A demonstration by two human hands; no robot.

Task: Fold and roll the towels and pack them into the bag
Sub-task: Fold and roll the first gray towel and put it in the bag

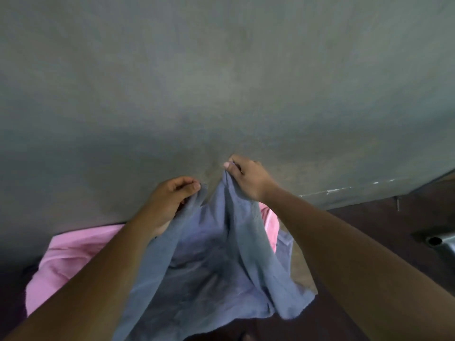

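A blue-grey towel [211,262] hangs loose in front of me, held up by its top edge. My left hand [170,200] pinches the towel's left corner between thumb and fingers. My right hand [246,178] pinches the right corner a little higher and farther away. The cloth sags between the two hands and falls in folds toward me. A pink towel [71,257] lies below and to the left, and a strip of it shows right of the blue-grey towel. No bag is in view.
A grey-green surface [221,82] fills the upper view, and its edge runs along the right. Beyond that edge lies a dark brown floor [381,222]. A metal tube end [440,241] shows at the far right.
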